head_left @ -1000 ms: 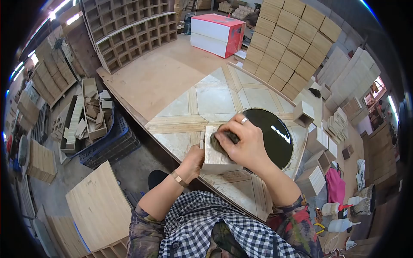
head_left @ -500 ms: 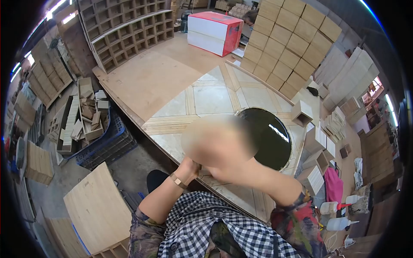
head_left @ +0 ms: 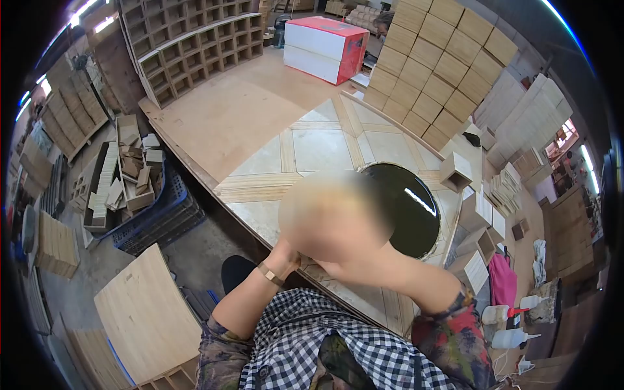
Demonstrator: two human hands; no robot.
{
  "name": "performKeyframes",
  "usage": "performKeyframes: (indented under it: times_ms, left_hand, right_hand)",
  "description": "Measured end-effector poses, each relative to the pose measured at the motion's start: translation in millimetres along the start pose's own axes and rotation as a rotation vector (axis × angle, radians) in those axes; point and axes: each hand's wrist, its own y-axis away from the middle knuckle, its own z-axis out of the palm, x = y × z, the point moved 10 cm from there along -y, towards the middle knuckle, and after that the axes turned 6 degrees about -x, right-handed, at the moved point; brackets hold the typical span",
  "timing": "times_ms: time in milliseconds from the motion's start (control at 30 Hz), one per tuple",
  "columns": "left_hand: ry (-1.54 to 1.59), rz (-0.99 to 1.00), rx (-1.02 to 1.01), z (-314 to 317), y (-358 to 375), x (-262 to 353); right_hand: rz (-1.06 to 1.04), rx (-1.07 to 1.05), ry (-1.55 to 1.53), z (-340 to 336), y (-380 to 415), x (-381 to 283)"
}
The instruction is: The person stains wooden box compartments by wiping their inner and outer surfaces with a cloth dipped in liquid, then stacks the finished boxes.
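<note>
My left hand (head_left: 284,259), with a watch (head_left: 270,274) on its wrist, comes in from the lower left. My right hand (head_left: 344,263) reaches across from the right and meets it. A blurred patch covers most of both hands, so their fingers and anything between them are hidden. Both are above the near edge of a panel (head_left: 318,151) of pale squares framed by wood strips. Just right of them lies a dark, glossy round disc (head_left: 406,211) with a bright reflection, its left rim behind the blur.
Stacked wooden boxes (head_left: 442,65) and a red-and-white carton (head_left: 318,52) stand at the back. A wooden cubbyhole rack (head_left: 195,55) is at the far left. Small open boxes (head_left: 478,244), a pink cloth (head_left: 502,279) and squeeze bottles (head_left: 510,338) line the right. A blue crate (head_left: 162,218) holds wood offcuts.
Both hands have shifted very slightly to the right, still close together. The panel, the disc and the surrounding boxes stay where they were.
</note>
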Motion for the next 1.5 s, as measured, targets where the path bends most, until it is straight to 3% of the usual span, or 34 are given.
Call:
performKeyframes:
  times_ms: [67, 200, 300, 333, 433, 467, 567, 600, 700, 867, 967, 1100, 1133, 1233, 1333, 1433, 1500]
  left_hand:
    - [-0.111, -0.032, -0.020, 9, 7, 5]
    - [-0.251, -0.037, -0.020, -4, 2, -7]
    - [-0.473, -0.121, -0.032, -22, 8, -6]
    - [-0.502, -0.038, 0.024, -27, 16, 11]
    - [-1.258, 0.830, 0.320, -16, 73, 89]
    - [-1.502, 0.921, 0.308, -8, 81, 95]
    - [-2.080, 1.218, -0.157, 41, 93, 73]
    - [-2.110, 1.220, -0.272, 39, 86, 55]
    - [-2.091, 1.217, -0.490, 45, 70, 31]
    - [-1.483, 0.951, -0.349, 49, 51, 66]
    - [-0.846, 0.457, -0.203, -8, 18, 42]
    - [-0.742, 0.194, -0.193, -37, -2, 9]
    - [-0.691, 0.210, -0.240, -36, -5, 4]
    - [-0.756, 0.334, -0.100, -39, -3, 2]
    - [-0.816, 0.454, -0.088, -24, 6, 3]
    - [-0.803, 0.425, -0.179, -20, 6, 1]
    - [-0.770, 0.417, -0.172, -20, 4, 1]
  right_hand:
    - [0.005, -0.027, -0.032, -11, 25, 4]
    - [0.151, 0.278, -0.034, -47, 71, 63]
    - [0.287, 0.371, -0.125, -51, 98, 87]
    - [0.300, 0.400, -0.156, -51, 104, 89]
    - [0.425, 0.479, -0.237, -43, 127, 108]
    - [0.514, 0.497, -0.344, -35, 134, 120]
    - [0.864, 0.578, -0.937, 26, 157, 153]
    - [0.875, 0.560, -0.995, 42, 156, 155]
    - [0.919, 0.566, -1.103, 69, 143, 141]
    - [0.856, 0.445, -1.168, 66, 116, 144]
    - [0.787, 0.463, -1.049, 59, 107, 147]
    - [0.452, 0.374, -0.407, 33, 95, 111]
    - [0.403, 0.330, -0.368, 34, 90, 96]
    - [0.174, 0.194, -0.098, 38, 79, 54]
    - [0.009, 0.003, -0.061, 50, 69, 28]
    - [-0.061, -0.047, 0.074, 71, 41, 36]
    - [0.143, -0.060, 0.229, 85, 9, 92]
